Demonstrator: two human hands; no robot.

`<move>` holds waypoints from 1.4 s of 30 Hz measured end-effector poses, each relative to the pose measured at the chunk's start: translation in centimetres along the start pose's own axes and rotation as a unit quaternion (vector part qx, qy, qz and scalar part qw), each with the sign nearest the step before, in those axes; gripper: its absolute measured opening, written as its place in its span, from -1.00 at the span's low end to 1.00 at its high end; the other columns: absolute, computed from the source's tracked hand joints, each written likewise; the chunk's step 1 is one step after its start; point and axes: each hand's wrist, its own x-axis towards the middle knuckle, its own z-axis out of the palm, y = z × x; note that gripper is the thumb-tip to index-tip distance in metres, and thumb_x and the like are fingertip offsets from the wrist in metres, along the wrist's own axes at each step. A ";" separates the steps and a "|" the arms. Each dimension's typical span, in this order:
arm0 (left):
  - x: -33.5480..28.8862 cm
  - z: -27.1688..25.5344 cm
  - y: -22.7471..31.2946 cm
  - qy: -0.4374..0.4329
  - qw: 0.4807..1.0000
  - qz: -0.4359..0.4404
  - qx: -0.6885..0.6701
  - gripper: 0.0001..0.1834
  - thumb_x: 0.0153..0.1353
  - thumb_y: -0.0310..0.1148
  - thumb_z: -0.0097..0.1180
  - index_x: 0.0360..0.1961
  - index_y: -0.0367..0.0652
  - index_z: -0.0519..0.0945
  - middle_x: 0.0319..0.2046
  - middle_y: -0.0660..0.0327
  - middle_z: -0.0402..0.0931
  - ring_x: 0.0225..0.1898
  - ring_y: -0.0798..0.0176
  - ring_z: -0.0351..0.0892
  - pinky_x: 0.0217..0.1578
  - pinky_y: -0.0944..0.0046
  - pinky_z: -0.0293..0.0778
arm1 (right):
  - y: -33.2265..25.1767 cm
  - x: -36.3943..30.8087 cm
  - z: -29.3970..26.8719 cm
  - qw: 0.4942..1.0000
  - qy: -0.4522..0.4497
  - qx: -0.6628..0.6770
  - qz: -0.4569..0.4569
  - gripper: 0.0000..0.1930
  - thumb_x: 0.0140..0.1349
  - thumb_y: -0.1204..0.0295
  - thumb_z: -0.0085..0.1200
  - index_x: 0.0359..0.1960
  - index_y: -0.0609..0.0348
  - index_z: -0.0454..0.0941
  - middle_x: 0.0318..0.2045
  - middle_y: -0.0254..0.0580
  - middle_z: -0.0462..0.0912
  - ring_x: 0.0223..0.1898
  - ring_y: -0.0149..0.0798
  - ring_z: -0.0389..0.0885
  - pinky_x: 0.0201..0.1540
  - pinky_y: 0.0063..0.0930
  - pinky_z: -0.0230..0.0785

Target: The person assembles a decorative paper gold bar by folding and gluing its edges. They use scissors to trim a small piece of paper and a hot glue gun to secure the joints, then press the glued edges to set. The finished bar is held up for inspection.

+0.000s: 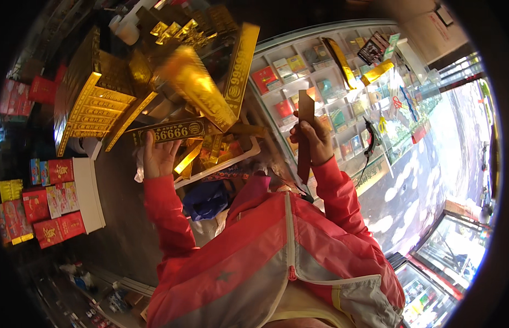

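Right fingers [309,131] closed on a flat dark-brown strip [304,153], thumb across its near face. Strip stands roughly upright in view, top end catching light, beside the edge of a glass-topped display surface [281,143].

Left fingers [150,144]: at the lower edge of a long gold strip with dark printing [175,131], thumb over its face, the others spread below. Can't tell if they're gripping or only touching.

Just above that strip: a glossy gold block [197,87], tilted and motion-blurred, lower end near the strip's right end. Behind it, a tall narrow gold panel [242,68] leans upright. Left of those, a stack of ornate gold pieces [93,117].

Below the printed strip, a white-rimmed tray [224,169] holds loose gold pieces [215,148]. Blue bag [205,200] lower down, near my left sleeve.

Through the glass on my right: white compartments with small coloured packets. On top: a curved dark-and-gold strip [341,63], a short gold piece [378,72], red-handled scissors [397,103], yellow-handled scissors [382,124]. Far left: red packets [60,228] beside a white box [89,194].
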 end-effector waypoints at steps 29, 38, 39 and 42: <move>0.0 6.6 -11.0 -0.544 0.706 -0.448 0.064 -0.28 0.34 0.22 -0.08 0.27 -0.13 0.37 0.12 0.01 0.49 0.13 0.15 0.50 -0.04 0.05 0.55 | -14.7 -3.9 3.5 0.842 0.111 -0.476 -0.230 -0.49 0.08 0.07 0.30 -0.13 0.27 0.52 -0.48 -0.16 0.55 -0.44 -0.35 0.48 -0.32 -0.37 0.36; 3.8 10.0 -13.3 -0.402 0.875 -0.237 -0.127 -0.30 0.34 0.20 -0.07 0.27 -0.14 0.38 0.13 0.02 0.49 0.14 0.14 0.49 -0.01 0.04 0.54 | -15.4 -3.1 5.4 0.863 0.027 -0.463 -0.201 -0.49 0.11 0.02 0.25 -0.15 0.24 0.53 -0.47 -0.09 0.58 -0.46 -0.14 0.53 -0.30 -0.31 0.38; 3.6 10.7 -14.3 -0.385 0.884 -0.226 -0.140 -0.30 0.34 0.20 -0.07 0.27 -0.14 0.38 0.13 0.02 0.49 0.14 0.14 0.49 -0.01 0.04 0.54 | -15.4 -2.9 5.4 0.851 0.025 -0.486 -0.196 -0.47 0.12 0.00 0.24 -0.13 0.25 0.53 -0.43 -0.05 0.59 -0.42 -0.10 0.55 -0.27 -0.30 0.39; 3.3 12.5 -17.2 -0.354 0.894 -0.216 -0.166 -0.30 0.34 0.19 -0.07 0.26 -0.15 0.38 0.13 0.02 0.48 0.14 0.13 0.49 0.00 0.04 0.53 | -14.9 -2.5 5.6 0.809 0.033 -0.531 -0.249 -0.43 0.22 -0.03 0.15 -0.04 0.30 0.52 -0.27 0.03 0.59 -0.25 0.00 0.56 -0.13 -0.29 0.39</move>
